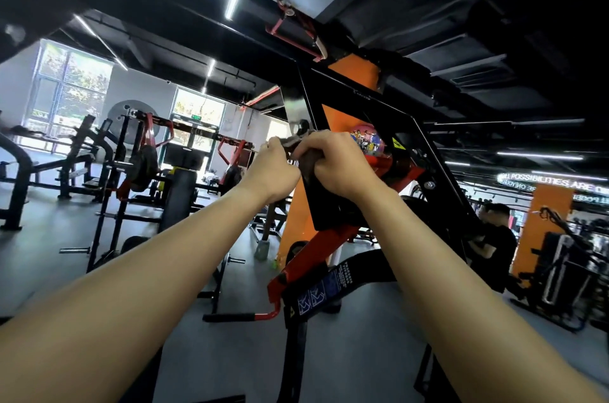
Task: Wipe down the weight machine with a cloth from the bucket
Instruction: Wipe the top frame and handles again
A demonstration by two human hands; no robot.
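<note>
Both bare arms reach up and forward, and the two hands meet on the slanted black beam of the black and red weight machine [329,205]. The left hand [276,168] has its fingers curled round one end of a crumpled dark grey-brown cloth [294,141], which bunches up above its knuckles. The right hand [336,165], touching the left, grips the rest of the cloth, its fingers wrapped round the fabric and pressing it against the face of the beam; a fold of cloth shows between the two hands. So the cloth sits high on the beam, held in both hands. Below them the beam runs down to a red lever arm [311,256] and a black part bearing blue and white labels [311,299], and a red handle with a black grip [230,317] sticks out low to the left. Behind the machine stands a square orange pillar [356,79], with a multicoloured ball [365,139] showing through the frame. To the left, on the grey floor [49,254], other black and red gym machines [138,155] stand before tall bright windows [72,86]. At the right a person in a black shirt [497,231] stands near a second orange pillar [547,221].
</note>
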